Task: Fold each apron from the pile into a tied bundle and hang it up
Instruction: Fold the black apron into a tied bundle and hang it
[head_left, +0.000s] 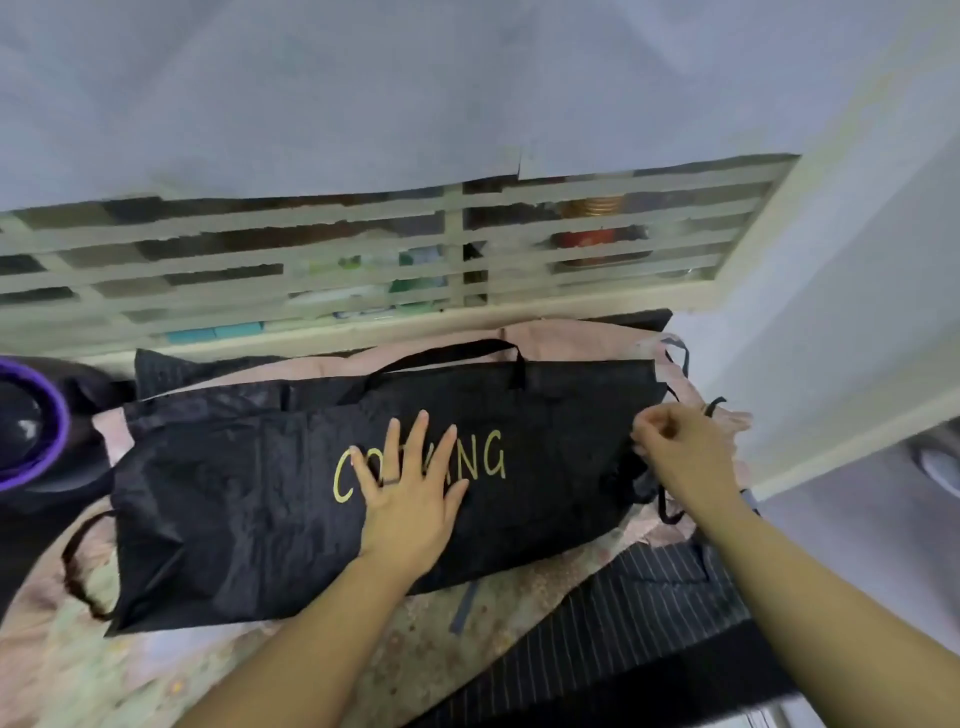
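slatted window grille (363, 260) walls off the back, purple-rimmed bowl (31, 421) crowds left edge

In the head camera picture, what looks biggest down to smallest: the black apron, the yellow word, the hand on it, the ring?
1. black apron, largest.
2. yellow word and left hand look alike; the hand hides some letters, so no ranking.
3. ring, smallest.

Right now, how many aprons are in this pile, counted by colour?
black apron: 1
pink floral apron: 1
pinstriped apron: 1
Total: 3 in view; others may lie hidden beneath.
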